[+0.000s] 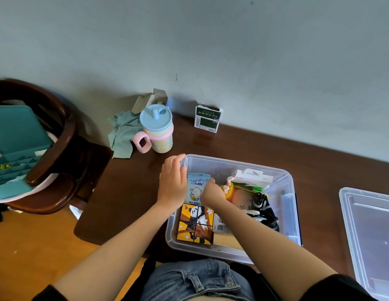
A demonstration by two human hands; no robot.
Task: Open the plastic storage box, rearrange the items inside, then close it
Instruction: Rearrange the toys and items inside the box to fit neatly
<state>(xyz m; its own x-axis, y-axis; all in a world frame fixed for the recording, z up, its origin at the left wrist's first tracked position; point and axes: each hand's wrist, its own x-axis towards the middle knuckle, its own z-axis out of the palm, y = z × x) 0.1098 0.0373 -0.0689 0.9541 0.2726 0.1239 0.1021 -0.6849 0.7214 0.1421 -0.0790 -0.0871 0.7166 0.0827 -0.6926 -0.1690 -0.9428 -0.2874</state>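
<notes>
open box [284, 177]: wipes pack [196, 187], panda box [195, 224], possibly cables.

Clear plastic storage box [287, 181]; pale-blue wet-wipes pack [196, 189]; yellow panda-print box [194, 224]; blue-lidded, pink-handled cup [156, 129]; teal cloth [121, 135].

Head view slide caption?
Both hands settle a blue wet-wipes pack inside the open clear plastic storage box.
</notes>
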